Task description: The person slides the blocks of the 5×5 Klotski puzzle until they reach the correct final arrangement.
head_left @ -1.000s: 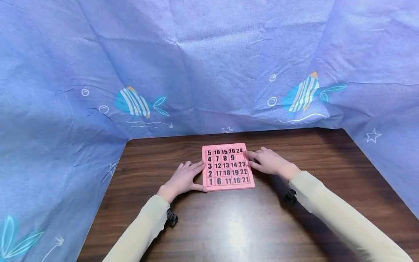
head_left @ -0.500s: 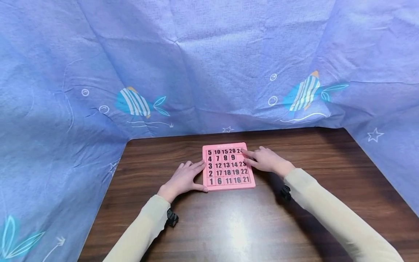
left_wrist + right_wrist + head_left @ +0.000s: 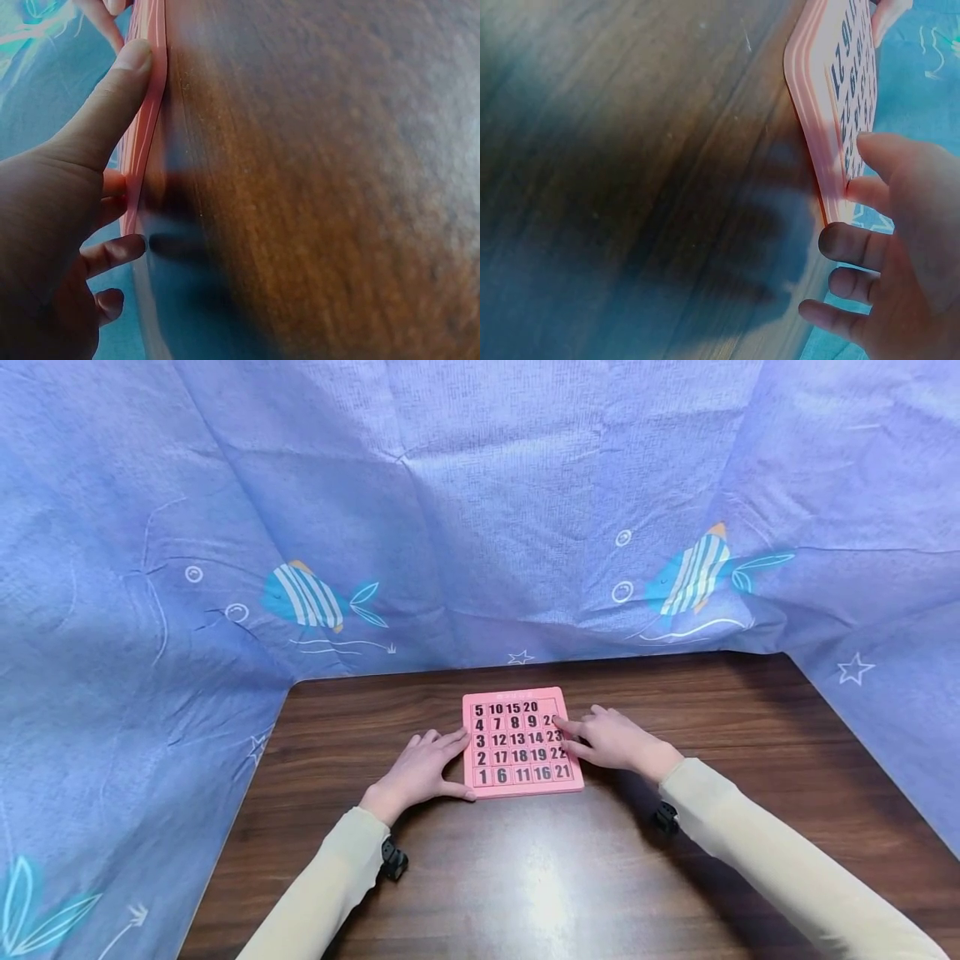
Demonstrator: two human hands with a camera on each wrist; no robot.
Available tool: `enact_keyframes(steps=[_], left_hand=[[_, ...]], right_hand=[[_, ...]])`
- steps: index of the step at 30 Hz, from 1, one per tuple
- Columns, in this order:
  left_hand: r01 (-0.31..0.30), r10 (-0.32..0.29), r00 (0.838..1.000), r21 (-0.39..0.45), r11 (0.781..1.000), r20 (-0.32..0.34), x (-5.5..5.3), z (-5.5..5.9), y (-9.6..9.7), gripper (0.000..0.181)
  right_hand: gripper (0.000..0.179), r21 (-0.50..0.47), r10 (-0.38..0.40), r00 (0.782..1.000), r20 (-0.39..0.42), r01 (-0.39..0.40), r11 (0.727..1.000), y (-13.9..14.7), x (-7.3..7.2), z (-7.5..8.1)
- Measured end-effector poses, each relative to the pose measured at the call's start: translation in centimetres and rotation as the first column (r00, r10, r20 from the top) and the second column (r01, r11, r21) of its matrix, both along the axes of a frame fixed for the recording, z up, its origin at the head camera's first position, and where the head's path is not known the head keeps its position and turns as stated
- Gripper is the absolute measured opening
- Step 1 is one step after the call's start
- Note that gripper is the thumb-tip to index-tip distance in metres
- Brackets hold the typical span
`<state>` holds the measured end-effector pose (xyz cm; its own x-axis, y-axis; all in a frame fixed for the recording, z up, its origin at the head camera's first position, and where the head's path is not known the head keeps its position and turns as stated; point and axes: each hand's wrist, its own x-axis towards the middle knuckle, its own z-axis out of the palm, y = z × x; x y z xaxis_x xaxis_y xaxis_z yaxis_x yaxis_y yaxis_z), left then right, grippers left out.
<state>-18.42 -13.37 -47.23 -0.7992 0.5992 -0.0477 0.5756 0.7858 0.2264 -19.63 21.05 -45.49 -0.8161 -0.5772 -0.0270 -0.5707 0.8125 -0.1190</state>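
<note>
A pink number slide puzzle (image 3: 504, 792) lies flat on the table, its square tiles in a five-by-five frame. My left hand (image 3: 418, 772) rests against its left side, thumb at the near left corner and fingertips farther up the edge. In the left wrist view the thumb (image 3: 112, 97) touches the pink side wall. My right hand (image 3: 618, 740) reaches over the right edge, a fingertip on the 24 tile (image 3: 547, 721) and partly covering it. That tile sits in the second row, right of the 9. The top right cell, beside the 20, is vacant.
The brown wooden table (image 3: 540, 868) extends around the puzzle on all sides. Behind it and to both sides hangs a blue cloth (image 3: 480, 527) printed with fish. Each wrist carries a black camera strap (image 3: 393, 858).
The right hand moves first onto the 24 tile, then draws it toward the person, from the top right cell into the vacant cell below. The left hand stays in place.
</note>
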Motion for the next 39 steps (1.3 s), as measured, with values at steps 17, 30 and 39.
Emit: enact_keyframes(steps=[17,30,39], left_hand=[[0.007,-0.007,1.0,0.003,1.0,0.006,0.0,0.2,0.1,0.102],[0.011,-0.01,1.0,0.015,1.0,-0.003,-0.2,0.5,0.4,0.103],[0.01,-0.01,1.0,0.008,1.0,-0.011,-0.1,0.2,0.0,0.102]], right_hand=[[0.045,-0.047,-0.023,0.999,0.025,0.024,0.999,-2.5,-2.1,0.6],[0.043,-0.013,-0.084,0.996,0.034,0.085,0.996,-0.9,-2.3,0.5],[0.043,-0.016,-0.078,0.996,0.033,0.078,0.997,-0.2,-2.2,0.5]])
